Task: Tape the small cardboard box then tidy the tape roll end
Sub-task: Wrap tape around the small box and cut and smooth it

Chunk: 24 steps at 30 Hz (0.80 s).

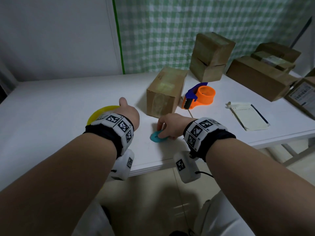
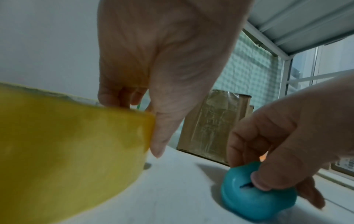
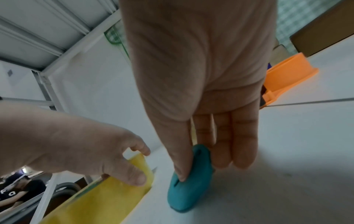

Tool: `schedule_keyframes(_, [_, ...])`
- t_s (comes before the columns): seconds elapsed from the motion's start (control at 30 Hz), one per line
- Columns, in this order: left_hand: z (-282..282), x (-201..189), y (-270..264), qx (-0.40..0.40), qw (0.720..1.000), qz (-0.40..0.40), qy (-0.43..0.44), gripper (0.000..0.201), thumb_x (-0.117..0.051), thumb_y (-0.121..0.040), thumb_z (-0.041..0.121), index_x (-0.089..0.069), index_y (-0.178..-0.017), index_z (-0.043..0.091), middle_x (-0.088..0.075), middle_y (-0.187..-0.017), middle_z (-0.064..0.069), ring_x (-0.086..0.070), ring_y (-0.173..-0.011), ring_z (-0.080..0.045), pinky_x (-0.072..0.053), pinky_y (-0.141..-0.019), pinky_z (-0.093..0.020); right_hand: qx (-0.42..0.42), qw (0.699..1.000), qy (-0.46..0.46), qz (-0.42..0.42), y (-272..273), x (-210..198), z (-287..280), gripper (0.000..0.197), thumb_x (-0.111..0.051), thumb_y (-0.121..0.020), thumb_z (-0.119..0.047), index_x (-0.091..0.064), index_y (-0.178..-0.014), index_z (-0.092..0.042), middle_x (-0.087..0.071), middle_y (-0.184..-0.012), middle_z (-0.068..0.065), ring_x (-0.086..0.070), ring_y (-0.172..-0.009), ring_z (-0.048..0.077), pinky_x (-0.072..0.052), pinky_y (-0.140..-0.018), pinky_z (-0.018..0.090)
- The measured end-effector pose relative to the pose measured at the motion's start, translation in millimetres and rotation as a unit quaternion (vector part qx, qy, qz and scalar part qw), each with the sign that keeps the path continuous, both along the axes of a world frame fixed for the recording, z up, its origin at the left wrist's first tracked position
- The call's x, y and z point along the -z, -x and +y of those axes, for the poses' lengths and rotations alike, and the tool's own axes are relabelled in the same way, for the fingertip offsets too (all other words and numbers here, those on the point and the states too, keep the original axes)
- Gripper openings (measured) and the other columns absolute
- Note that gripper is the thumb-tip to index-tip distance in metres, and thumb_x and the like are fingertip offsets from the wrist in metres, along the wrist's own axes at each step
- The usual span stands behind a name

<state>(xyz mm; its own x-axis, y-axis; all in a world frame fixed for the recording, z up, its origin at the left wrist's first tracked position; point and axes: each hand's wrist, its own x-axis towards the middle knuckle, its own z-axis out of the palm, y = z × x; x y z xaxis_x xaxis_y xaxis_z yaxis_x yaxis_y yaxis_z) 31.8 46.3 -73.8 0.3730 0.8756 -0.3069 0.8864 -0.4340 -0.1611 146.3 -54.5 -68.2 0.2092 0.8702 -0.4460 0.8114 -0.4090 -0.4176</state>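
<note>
The small cardboard box (image 1: 163, 92), taped over its near face, stands mid-table. To its left, my left hand (image 1: 126, 109) grips a yellow tape roll (image 1: 100, 112). In the left wrist view the fingers curl over the roll's rim (image 2: 67, 151) and the thumb lies on its side. In front of the box, my right hand (image 1: 167, 126) pinches a small teal cutter (image 1: 156, 137) against the white table (image 1: 68, 99). The thumb and fingers hold the cutter (image 3: 189, 186) on edge. Both hands are a little short of the box.
An orange and blue tape dispenser (image 1: 202, 96) sits just right of the box. Larger cardboard boxes (image 1: 211, 57) stand at the back right. A notepad (image 1: 248, 116) lies near the right front edge. The table's front edge runs just behind my wrists.
</note>
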Motion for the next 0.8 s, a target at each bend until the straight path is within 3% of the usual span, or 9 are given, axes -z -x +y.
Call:
schedule_keyframes(0.07, [2, 1, -1, 0.012, 1.0, -0.006, 0.008, 0.041, -0.053, -0.089, 0.023, -0.049, -0.125, 0.005, -0.035, -0.134, -0.017, -0.048, -0.116, -0.031, -0.043, -0.08, -0.03, 0.005, 1.0, 0.003, 0.006, -1, 0, -1, 0.03, -0.07, -0.084, -0.02, -0.065, -0.111, -0.009, -0.061, -0.098, 0.007, -0.059, -0.073, 0.02, -0.057, -0.069, 0.032])
schedule_keyframes(0.2, [-2, -13, -5, 0.025, 0.997, -0.042, -0.057, 0.046, -0.062, -0.082, 0.032, -0.051, -0.122, 0.012, -0.038, -0.131, -0.013, -0.037, -0.121, -0.031, -0.037, -0.093, -0.037, 0.063, 0.997, -0.025, -0.046, -17, -4, -3, 0.023, -0.059, -0.087, -0.02, -0.067, -0.103, -0.006, -0.062, -0.084, 0.008, -0.059, -0.073, 0.023, -0.047, -0.056, 0.025])
schedule_keyframes(0.3, [-5, -26, -13, 0.028, 0.983, -0.18, -0.006, 0.062, -0.063, -0.081, 0.037, -0.04, -0.133, 0.011, -0.043, -0.133, -0.016, -0.036, -0.125, -0.035, -0.037, -0.094, -0.041, 0.162, 0.978, -0.096, -0.09, -36, -5, -4, 0.011, -0.052, -0.087, -0.016, -0.055, -0.092, -0.006, -0.055, -0.086, 0.011, -0.052, -0.078, 0.026, -0.04, -0.053, 0.028])
schedule_keyframes(0.37, [-6, -33, -19, 0.018, 0.958, -0.279, 0.069, 0.066, -0.062, -0.083, 0.031, -0.033, -0.138, 0.01, -0.046, -0.136, -0.015, -0.04, -0.124, -0.035, -0.038, -0.092, -0.038, 0.235, 0.955, -0.169, -0.063, -43, -7, -5, 0.008, -0.048, -0.089, -0.015, -0.047, -0.089, -0.008, -0.053, -0.087, 0.011, -0.052, -0.081, 0.029, -0.039, -0.065, 0.031])
schedule_keyframes(0.47, [-11, -41, -22, 0.026, 0.898, -0.41, 0.158, 0.065, -0.06, -0.087, 0.019, -0.029, -0.144, 0.014, -0.054, -0.133, -0.01, -0.051, -0.106, -0.023, -0.037, -0.08, -0.027, 0.279, 0.919, -0.266, 0.08, -43, -15, -4, 0.032, -0.046, -0.09, -0.021, -0.055, -0.119, -0.011, -0.063, -0.109, 0.015, -0.059, -0.102, 0.035, -0.051, -0.084, 0.04])
schedule_keyframes(0.53, [-14, -43, -21, 0.046, 0.882, -0.442, 0.157, 0.064, -0.057, -0.089, 0.023, -0.028, -0.146, 0.019, -0.056, -0.133, -0.008, -0.053, -0.104, -0.02, -0.037, -0.081, -0.024, 0.287, 0.897, -0.307, 0.136, -40, -22, -7, 0.049, -0.046, -0.089, -0.023, -0.045, -0.138, -0.015, -0.063, -0.116, 0.012, -0.059, -0.113, 0.033, -0.049, -0.097, 0.047])
schedule_keyframes(0.67, [-21, -43, -11, 0.092, 0.886, -0.439, 0.116, 0.064, -0.054, -0.089, 0.045, -0.032, -0.146, 0.026, -0.048, -0.143, -0.002, -0.049, -0.126, -0.021, -0.037, -0.095, -0.025, 0.288, 0.88, -0.335, 0.174, -40, -40, -17, 0.045, -0.044, -0.09, -0.036, -0.047, -0.135, -0.031, -0.06, -0.105, 0.004, -0.061, -0.094, 0.024, -0.056, -0.083, 0.042])
schedule_keyframes(0.73, [-25, -41, -7, 0.114, 0.886, -0.435, 0.115, 0.062, -0.054, -0.086, 0.051, -0.042, -0.142, 0.027, -0.049, -0.144, 0.0, -0.048, -0.127, -0.019, -0.036, -0.101, -0.027, 0.26, 0.904, -0.292, 0.175, -38, -44, -24, 0.043, -0.041, -0.094, -0.041, -0.047, -0.136, -0.033, -0.057, -0.113, 0.004, -0.06, -0.087, 0.023, -0.058, -0.067, 0.035])
schedule_keyframes(0.8, [-28, -39, -5, 0.13, 0.895, -0.416, 0.098, 0.06, -0.052, -0.085, 0.054, -0.047, -0.139, 0.028, -0.052, -0.142, 0.001, -0.05, -0.126, -0.019, -0.037, -0.099, -0.027, 0.222, 0.931, -0.243, 0.158, -35, -41, -30, 0.044, -0.037, -0.096, -0.043, -0.046, -0.138, -0.033, -0.056, -0.116, 0.004, -0.063, -0.08, 0.025, -0.059, -0.07, 0.038])
